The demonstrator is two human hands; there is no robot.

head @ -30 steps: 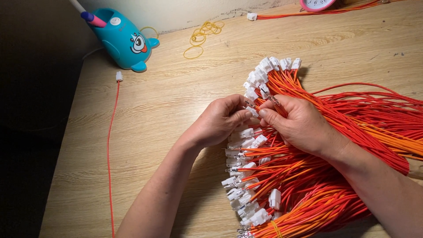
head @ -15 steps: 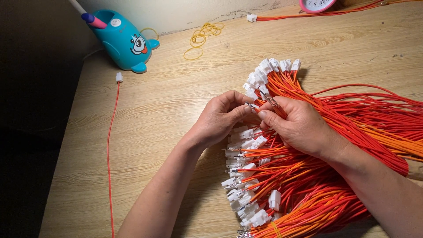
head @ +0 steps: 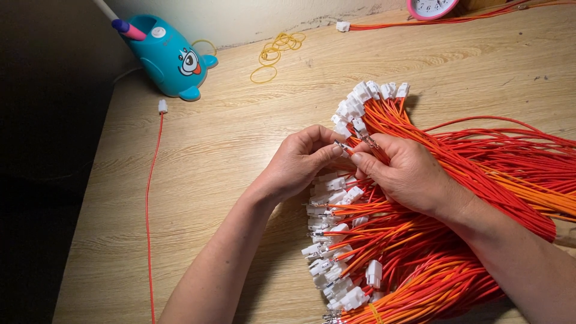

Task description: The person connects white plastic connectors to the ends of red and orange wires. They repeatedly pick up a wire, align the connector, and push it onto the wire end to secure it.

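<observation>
A large bundle of red and orange wires with white plastic connectors on their ends fans across the wooden table. My left hand and my right hand meet above the pile. Their fingertips pinch the metal-tipped end of one red wire between them. More white connectors lie below my hands along the pile's left edge.
A blue cartoon-shaped pen holder with a pen stands at the back left. Yellow rubber bands lie near the wall. A single red wire with a white connector runs down the left side. A pink clock sits at the back.
My hands stay over the pile in the same place. The fingertips have shifted slightly on the wire end.
</observation>
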